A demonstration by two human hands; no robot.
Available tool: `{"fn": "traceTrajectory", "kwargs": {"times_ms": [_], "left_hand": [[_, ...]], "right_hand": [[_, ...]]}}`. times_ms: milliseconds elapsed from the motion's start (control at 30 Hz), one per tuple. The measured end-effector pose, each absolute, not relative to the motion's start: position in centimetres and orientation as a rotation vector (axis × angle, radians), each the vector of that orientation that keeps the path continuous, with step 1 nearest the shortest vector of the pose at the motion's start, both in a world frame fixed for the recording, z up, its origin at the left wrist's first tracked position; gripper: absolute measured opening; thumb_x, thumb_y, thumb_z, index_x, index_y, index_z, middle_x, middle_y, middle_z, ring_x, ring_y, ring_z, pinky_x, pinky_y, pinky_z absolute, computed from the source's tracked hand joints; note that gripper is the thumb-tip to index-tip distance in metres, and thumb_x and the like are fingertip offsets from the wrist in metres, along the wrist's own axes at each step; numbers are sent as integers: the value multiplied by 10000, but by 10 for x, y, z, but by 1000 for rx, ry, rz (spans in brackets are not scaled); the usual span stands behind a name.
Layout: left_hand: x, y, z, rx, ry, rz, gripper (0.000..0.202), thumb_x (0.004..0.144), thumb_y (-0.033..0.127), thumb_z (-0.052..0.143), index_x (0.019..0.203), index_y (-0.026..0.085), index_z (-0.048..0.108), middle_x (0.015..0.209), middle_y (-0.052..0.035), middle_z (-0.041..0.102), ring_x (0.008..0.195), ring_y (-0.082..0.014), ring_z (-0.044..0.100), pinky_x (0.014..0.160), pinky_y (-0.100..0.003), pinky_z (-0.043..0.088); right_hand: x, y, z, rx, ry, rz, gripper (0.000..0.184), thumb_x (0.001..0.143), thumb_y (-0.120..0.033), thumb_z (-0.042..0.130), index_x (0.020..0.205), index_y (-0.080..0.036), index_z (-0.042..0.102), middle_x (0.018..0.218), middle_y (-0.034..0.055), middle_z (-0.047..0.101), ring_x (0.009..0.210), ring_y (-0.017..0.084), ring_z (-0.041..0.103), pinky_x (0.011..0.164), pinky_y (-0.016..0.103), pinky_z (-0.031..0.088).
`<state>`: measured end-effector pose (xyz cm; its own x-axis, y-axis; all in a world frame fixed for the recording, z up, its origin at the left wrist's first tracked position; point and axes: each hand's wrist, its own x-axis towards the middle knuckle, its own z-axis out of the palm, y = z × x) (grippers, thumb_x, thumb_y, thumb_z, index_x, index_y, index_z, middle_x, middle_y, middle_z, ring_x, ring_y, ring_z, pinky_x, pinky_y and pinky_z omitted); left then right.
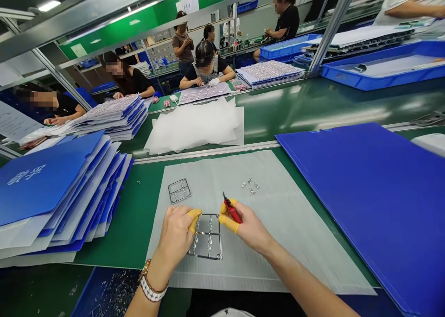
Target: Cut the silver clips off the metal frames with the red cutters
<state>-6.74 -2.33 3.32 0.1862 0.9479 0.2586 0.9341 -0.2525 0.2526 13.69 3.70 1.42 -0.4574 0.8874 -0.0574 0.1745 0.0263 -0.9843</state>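
Note:
My left hand (176,230), with yellow finger cots on its tips, pinches the upper left of a dark rectangular sprue frame (220,243). Small shiny parts sit in rows inside that frame. Red-handled nippers (233,212) are held in my right hand (251,229), their dark tips pointing up and away. My right fingertips, also in yellow cots, are at the frame's upper right corner. A second sprue frame (180,190) lies beyond my left hand on the pale sheet (278,243). Several loose shiny pieces (252,190) rest on the sheet farther back.
A stack of blue folders and white sheets (52,178) stands at the left. A large blue board (375,201) lies at the right. Across the metal rail are white sheets (198,124) and a blue tray (382,76). Several people work beyond at the benches.

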Motion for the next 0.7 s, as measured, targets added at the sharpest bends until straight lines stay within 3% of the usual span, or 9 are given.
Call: {"fn": "traceTrajectory", "kwargs": {"times_ms": [267,400,500,600,700], "left_hand": [[-56,-23,26,2400,1709,711,324,888,100,411,1062,245,644,869,-58,643,810,-183,572,739,-361,437],[-55,-23,21,2175,1593,886,350,895,163,424,1176,284,594,1075,-73,628,986,-209,566,866,-407,440],[-58,-25,12,1661,1605,1139,369,888,332,484,1251,297,537,1244,-77,563,1098,-227,543,942,-414,422],[-54,-29,-2,955,1370,1286,507,861,528,455,1286,254,493,1246,-121,573,1011,-253,608,877,-426,463],[-41,-31,-12,505,907,1215,704,838,667,333,1348,187,404,1217,-197,582,931,-298,644,828,-471,462]], "right_hand": [[151,35,1,-1055,-1483,1842,185,717,-300,650,811,-193,532,797,-6,552,759,157,497,690,287,383],[153,32,-2,-982,-1481,1790,190,732,-295,647,822,-196,512,815,3,546,759,158,506,698,291,407],[157,31,2,-1006,-1542,1538,123,789,-283,585,823,-205,497,796,2,521,720,150,497,663,284,419],[161,27,9,-959,-1755,1124,37,824,-220,524,858,-217,508,815,13,541,674,144,490,615,275,420],[158,18,15,-628,-2006,717,136,827,-111,460,901,-208,518,831,35,562,708,157,508,627,285,435]]}}
